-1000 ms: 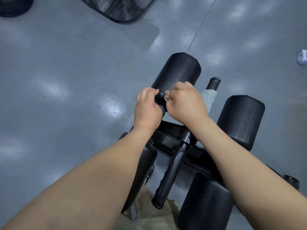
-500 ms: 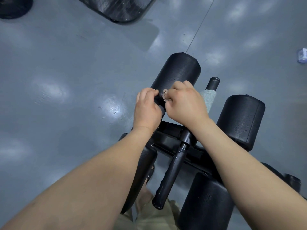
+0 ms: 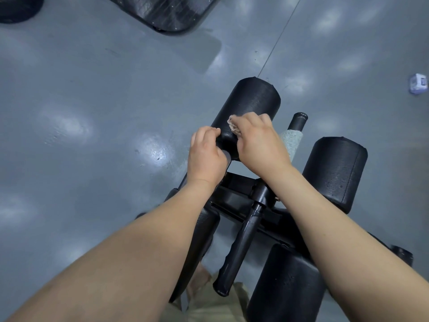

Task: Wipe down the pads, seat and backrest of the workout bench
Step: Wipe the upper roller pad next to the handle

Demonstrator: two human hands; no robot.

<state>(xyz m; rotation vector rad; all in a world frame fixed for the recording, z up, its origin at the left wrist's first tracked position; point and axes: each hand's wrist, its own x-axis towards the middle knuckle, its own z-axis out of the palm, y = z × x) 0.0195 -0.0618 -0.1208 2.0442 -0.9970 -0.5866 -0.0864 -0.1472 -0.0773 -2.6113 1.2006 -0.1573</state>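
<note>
While the cloth sits on the roller: we judge this to be mid-wipe on the far-left pad (image 3: 251, 101), the black roller at the far end of the bench (image 3: 241, 194).
Right hand: our right hand (image 3: 260, 142) is curled over a small bunched cloth (image 3: 232, 126) and presses it on the pad's upper side, close to its near end.
Left hand: our left hand (image 3: 206, 156) wraps its fingers round the near end of the same pad, apparently to steady it.
Other pads: the far-right pad (image 3: 336, 173) and the near-right pad (image 3: 285, 287) lie apart from both hands; we cannot tell whether they have been wiped.
Seat and backrest: out of view.
Risk, rolling: the pad may turn on its bar under the rubbing, so the cloth rides along and cleans little; a slack left grip would cause it.
Risk, cloth: the wad is small, so a hard stroke could pull it from our fingers and drop it on the grey floor (image 3: 92, 112).
Risk, coverage: the pad's underside and far end face away from us and are easily missed.
Risk, knuckles: the foam-wrapped post (image 3: 291, 141) stands just right of our right hand, so a wide stroke could strike it.
</note>
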